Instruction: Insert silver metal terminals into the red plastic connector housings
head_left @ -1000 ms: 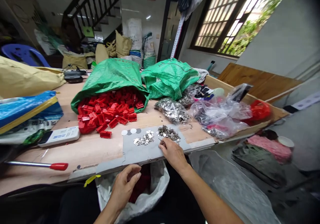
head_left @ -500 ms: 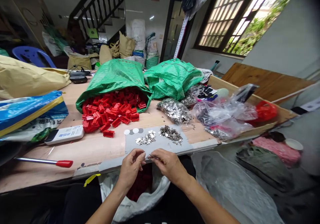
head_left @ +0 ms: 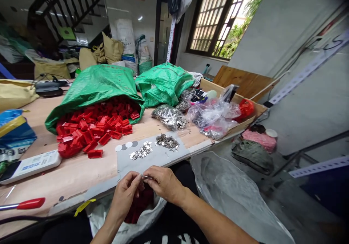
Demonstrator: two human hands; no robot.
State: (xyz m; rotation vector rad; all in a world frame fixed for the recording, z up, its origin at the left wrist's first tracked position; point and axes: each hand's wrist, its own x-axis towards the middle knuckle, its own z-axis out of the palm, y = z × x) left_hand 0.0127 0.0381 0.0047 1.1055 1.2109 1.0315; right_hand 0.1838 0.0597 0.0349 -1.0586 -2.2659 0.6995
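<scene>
My left hand (head_left: 125, 190) and my right hand (head_left: 165, 183) meet at the table's front edge, fingertips almost touching. A small, thin metal piece (head_left: 147, 177) shows in the pinch of my right hand. My left thumb and finger are pinched at its near end; whatever they grip is too small to make out. Just beyond the hands, a grey sheet (head_left: 163, 159) bears a pile of shiny flat metal pieces (head_left: 141, 150) and a darker pile of small metal parts (head_left: 167, 141). Below the hands, a white sack (head_left: 148, 220) holds dark red pieces (head_left: 139, 207).
Red plastic parts (head_left: 94, 127) spill from a green sack (head_left: 95, 82). Another green sack (head_left: 163, 82) stands beside it. A clear bag of metal pieces (head_left: 169, 117) lies near a wooden tray (head_left: 252, 122). At left are a white device (head_left: 35, 166) and a red-handled lever (head_left: 31, 203).
The view has swung to the right, so the table and its contents appear further left. Both hands stay pinched close together, with the metal piece showing more clearly.
</scene>
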